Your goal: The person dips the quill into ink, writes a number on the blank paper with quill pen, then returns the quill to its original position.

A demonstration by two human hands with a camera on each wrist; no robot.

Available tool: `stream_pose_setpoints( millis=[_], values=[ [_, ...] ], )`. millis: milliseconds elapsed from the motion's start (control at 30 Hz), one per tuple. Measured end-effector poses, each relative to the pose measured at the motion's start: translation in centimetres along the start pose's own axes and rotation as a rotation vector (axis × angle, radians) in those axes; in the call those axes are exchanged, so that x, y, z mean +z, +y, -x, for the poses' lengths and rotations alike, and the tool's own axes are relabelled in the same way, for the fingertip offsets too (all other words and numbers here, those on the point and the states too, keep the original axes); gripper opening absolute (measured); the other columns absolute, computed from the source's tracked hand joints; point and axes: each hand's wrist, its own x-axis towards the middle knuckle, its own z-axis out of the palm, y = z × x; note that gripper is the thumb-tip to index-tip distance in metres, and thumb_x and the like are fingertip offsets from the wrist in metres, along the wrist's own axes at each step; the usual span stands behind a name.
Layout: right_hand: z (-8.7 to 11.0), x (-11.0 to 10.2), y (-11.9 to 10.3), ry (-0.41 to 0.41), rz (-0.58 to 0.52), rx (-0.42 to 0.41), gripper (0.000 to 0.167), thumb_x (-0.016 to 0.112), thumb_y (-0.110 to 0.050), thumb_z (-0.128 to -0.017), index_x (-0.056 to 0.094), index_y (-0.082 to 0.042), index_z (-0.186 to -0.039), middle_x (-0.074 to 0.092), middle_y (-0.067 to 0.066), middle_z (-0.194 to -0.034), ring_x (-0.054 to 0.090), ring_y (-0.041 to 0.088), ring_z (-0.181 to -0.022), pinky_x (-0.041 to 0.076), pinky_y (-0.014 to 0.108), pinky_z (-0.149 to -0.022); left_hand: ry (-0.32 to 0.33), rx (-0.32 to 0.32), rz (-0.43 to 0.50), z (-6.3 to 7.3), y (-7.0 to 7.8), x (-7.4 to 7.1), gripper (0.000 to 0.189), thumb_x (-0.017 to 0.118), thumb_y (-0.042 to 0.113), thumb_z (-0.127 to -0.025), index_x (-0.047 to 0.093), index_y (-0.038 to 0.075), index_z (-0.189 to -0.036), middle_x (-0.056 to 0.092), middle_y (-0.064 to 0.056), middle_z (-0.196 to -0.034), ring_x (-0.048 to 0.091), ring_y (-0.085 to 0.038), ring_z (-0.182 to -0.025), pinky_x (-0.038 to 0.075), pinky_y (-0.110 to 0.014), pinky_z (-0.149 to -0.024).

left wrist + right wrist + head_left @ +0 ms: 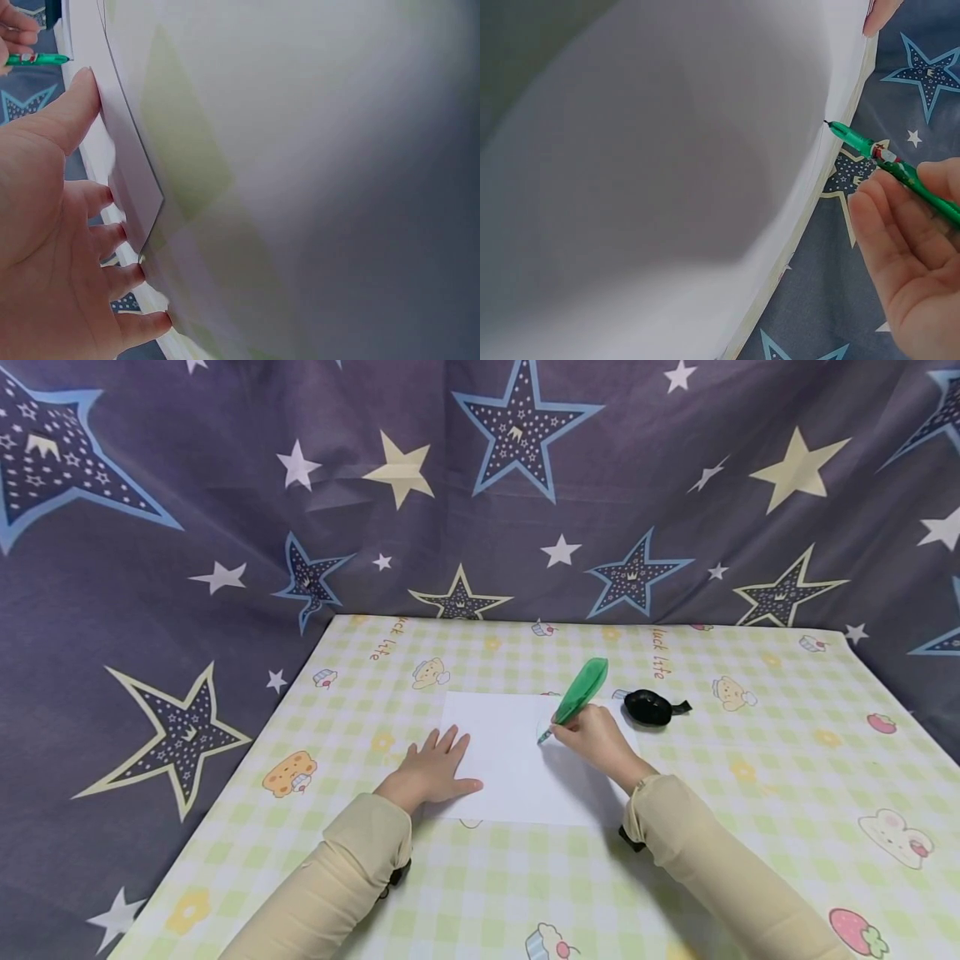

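Note:
A sheet of white paper (pixel 510 768) lies on the table. My right hand (pixel 596 739) pinches a green pen (pixel 892 161) whose upper end is a broad green leaf- or feather-shaped piece (pixel 585 687). The dark pen tip points down and left, right at the paper's surface in the right wrist view. At the paper's left side my left hand (pixel 435 768) rests flat with fingers spread and thumb toward the sheet's middle. In the left wrist view its fingertips (pixel 127 277) press along the paper's edge. No clear marks show on the sheet.
A shiny black rounded object (pixel 648 707) with a short tail sits just past the paper's upper right corner. Green-and-white checked cloth (pixel 810 810) with printed cartoons covers the table. Behind it hangs a dark star-patterned curtain (pixel 420 543).

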Motion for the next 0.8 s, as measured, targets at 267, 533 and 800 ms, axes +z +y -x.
stream_pose_setpoints(
  millis=[267, 533, 800],
  values=[
    [0.5, -0.1, 0.1, 0.002, 0.002, -0.028, 0.009, 0.066, -0.005, -0.082, 0.071, 0.002, -0.083, 0.068, 0.009, -0.074, 0.066, 0.023, -0.071, 0.052, 0.032, -0.061, 0.003, 0.005, 0.001, -0.1, 0.0, 0.1, 0.079, 0.049, 0.052, -0.091, 0.017, 0.008, -0.148, 0.006, -0.014, -0.152, 0.003, -0.037, -0.136, 0.009, -0.059, -0.103],
    [0.9, -0.3, 0.2, -0.002, -0.012, -0.034, 0.008, 0.066, -0.005, -0.082, 0.071, 0.001, -0.084, 0.068, 0.008, -0.074, 0.065, 0.021, -0.071, 0.051, 0.032, -0.060, -0.001, 0.006, 0.001, -0.2, -0.1, 0.1, 0.079, 0.048, 0.052, -0.091, 0.016, 0.008, -0.148, 0.006, -0.015, -0.152, 0.002, -0.038, -0.136, 0.009, -0.059, -0.103],
    [1.4, -0.4, 0.2, 0.016, -0.007, -0.056, 0.006, 0.067, -0.004, -0.080, 0.071, 0.000, -0.081, 0.068, 0.007, -0.072, 0.062, 0.016, -0.063, 0.049, 0.028, -0.057, 0.000, 0.004, 0.002, -0.1, -0.1, 0.1, 0.079, 0.048, 0.052, -0.090, 0.016, 0.008, -0.148, 0.006, -0.014, -0.152, 0.002, -0.037, -0.136, 0.009, -0.059, -0.103]
  ],
)
